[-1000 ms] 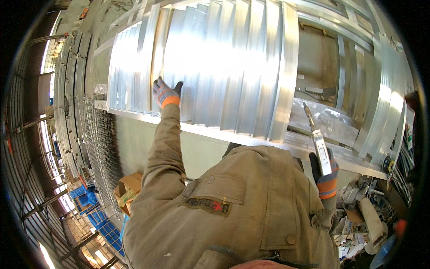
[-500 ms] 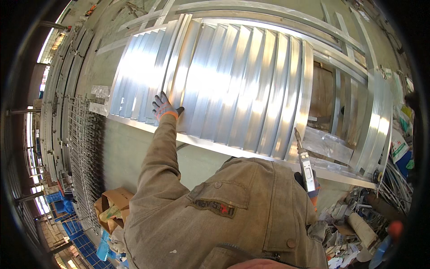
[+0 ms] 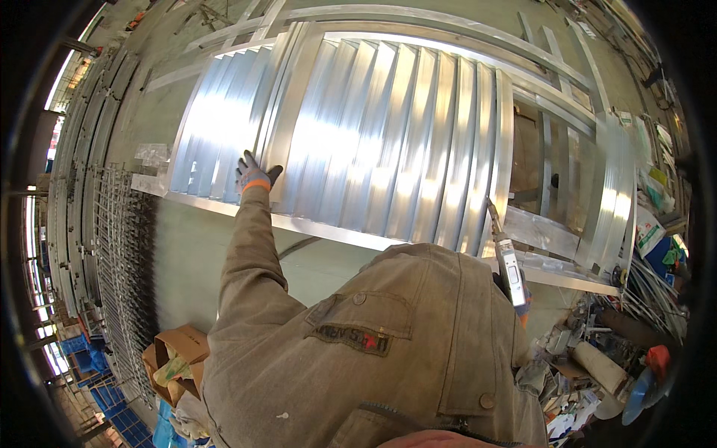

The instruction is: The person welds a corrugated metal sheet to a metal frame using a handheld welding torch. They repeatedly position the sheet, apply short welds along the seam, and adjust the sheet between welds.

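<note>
The left hand (image 3: pixel 252 176), in a grey glove with an orange cuff, lies flat with fingers spread against the silver metal slats (image 3: pixel 388 142) of a large louvre panel, holding nothing. The right hand is hidden behind the jacket; whether it grips the grey tool (image 3: pixel 511 272) near the frame (image 3: pixel 553 276) cannot be told. A cardboard box (image 3: pixel 175 358) sits near left.

louvre panel (image 3: pixel 373 142): silvery aluminium, long parallel angled slats in a frame, bright glare on slats | pose: lying flat on the floor, low edge rail toward the person | contact: gloved left hand (image 3: pixel 252 176) pressed flat on slats near left-centre | tool (image 3: pixel 511 270): slim grey handheld device, upright at panel's right end, holding hand hidden
</note>
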{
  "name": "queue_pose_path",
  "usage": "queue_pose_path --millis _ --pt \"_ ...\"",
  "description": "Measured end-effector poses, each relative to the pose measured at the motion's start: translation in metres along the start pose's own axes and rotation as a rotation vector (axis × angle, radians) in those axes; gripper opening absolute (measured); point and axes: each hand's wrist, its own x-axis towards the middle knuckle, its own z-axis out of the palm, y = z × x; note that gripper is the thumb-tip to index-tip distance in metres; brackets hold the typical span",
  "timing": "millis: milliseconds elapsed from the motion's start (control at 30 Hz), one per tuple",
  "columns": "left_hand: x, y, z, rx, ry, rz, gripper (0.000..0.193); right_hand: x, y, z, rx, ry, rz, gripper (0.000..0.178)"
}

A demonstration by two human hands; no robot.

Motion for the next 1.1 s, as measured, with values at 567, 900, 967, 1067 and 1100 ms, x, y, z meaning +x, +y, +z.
queue_pose_path --millis 567,900,967,1067,1100 --pt "0.156 -0.075 0.042 -0.381 -0.596 -0.093 0.177 -0.035 -0.022 -0.015 0.04 -0.032 0.149 0.043" --pt "0.125 -0.03 0.027 -0.287 -0.563 -0.016 0.188 -0.03 -0.038 -0.042 0.088 -0.077 0.278 0.035" --pt "0.117 -0.03 0.023 -0.229 -0.365 -0.125 0.183 -0.036 -0.028 -0.044 0.112 -0.051 0.211 0.035" --pt "0.098 -0.031 0.018 -0.1 -0.193 -0.177 0.174 -0.043 -0.01 -0.037 0.06 -0.028 0.155 0.041" --pt "0.091 -0.029 0.015 -0.087 -0.178 -0.153 0.171 -0.046 -0.005 -0.035 -0.002 -0.036 0.198 0.043"
